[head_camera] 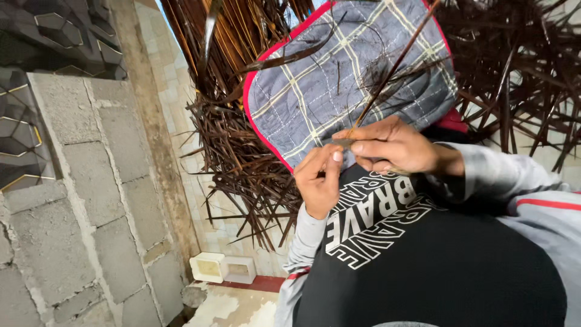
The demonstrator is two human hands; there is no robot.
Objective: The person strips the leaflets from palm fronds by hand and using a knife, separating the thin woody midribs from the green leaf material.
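My left hand (319,178) and my right hand (393,145) meet over my lap and both pinch the lower end of a thin dark brown leaf strip (390,75). The strip runs up and to the right from my fingertips, across a grey checked quilted cloth with a red edge (327,79) that lies over my knees. My black shirt with white print (393,242) and grey sleeves fill the lower right.
A big heap of dark brown dried leaf strips (242,157) lies on the tiled floor around the cloth. A grey block wall (91,200) stands at the left. Two small white square containers (221,267) sit at its foot.
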